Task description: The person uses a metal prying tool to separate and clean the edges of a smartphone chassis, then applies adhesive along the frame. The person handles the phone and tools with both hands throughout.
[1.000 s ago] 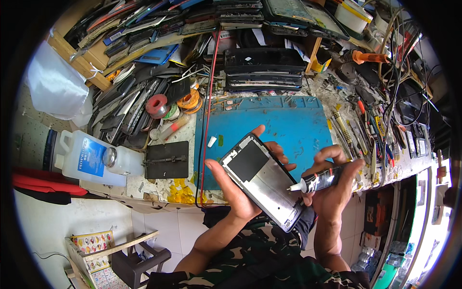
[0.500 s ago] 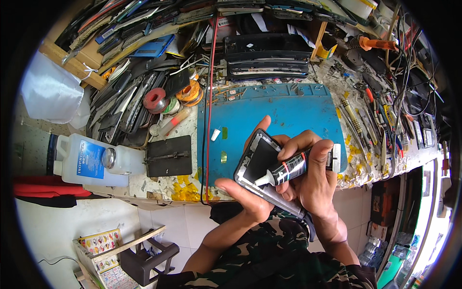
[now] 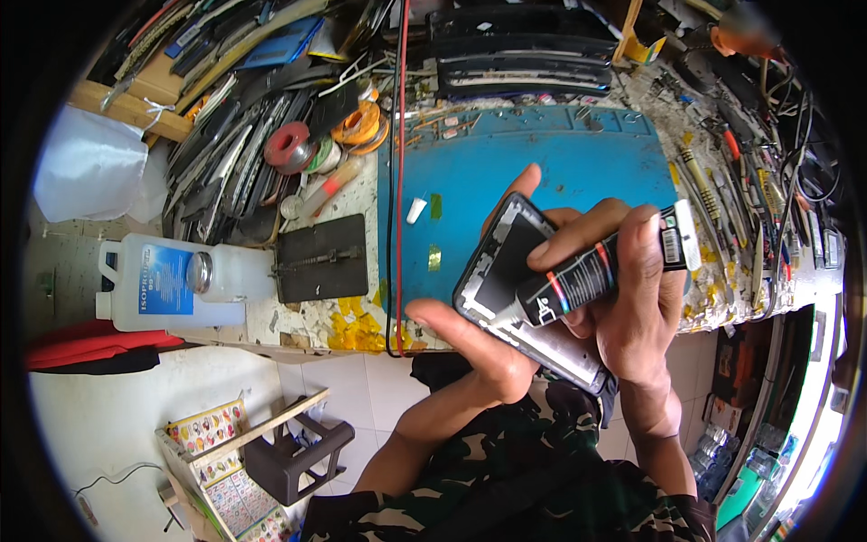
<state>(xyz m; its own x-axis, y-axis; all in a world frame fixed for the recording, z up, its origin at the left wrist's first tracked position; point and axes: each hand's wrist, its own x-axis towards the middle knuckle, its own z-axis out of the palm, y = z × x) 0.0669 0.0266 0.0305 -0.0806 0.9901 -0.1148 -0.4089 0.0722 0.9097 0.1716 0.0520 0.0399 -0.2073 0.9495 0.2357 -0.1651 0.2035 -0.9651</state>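
My left hand [image 3: 492,361] cradles a phone frame [image 3: 502,262] from beneath, its thumb stretched along the near side. The frame is tilted, with a dark flat inside and a pale, patchy border. My right hand [image 3: 643,334] grips a black glue tube [image 3: 578,282] with a pale tapered nozzle and a white crimped end. That nozzle points down at the frame's near long edge; whether it touches is hard to tell. On the blue mat [image 3: 578,154] lies a small white cap [image 3: 416,211], left of the frame.
At the left stand a solvent jug [image 3: 163,285] and a clear container with a metal lid. A black plate [image 3: 322,258] and wire spools [image 3: 289,146] lie nearby. Stacked phone parts line the back; tools [image 3: 704,185] crowd the right. A red cable [image 3: 401,181] hangs in front.
Both hands, with the frame and tube, appear farther right and slightly higher, while the whole view has shifted. The tube has turned, showing more of its label. Both grips stay the same.
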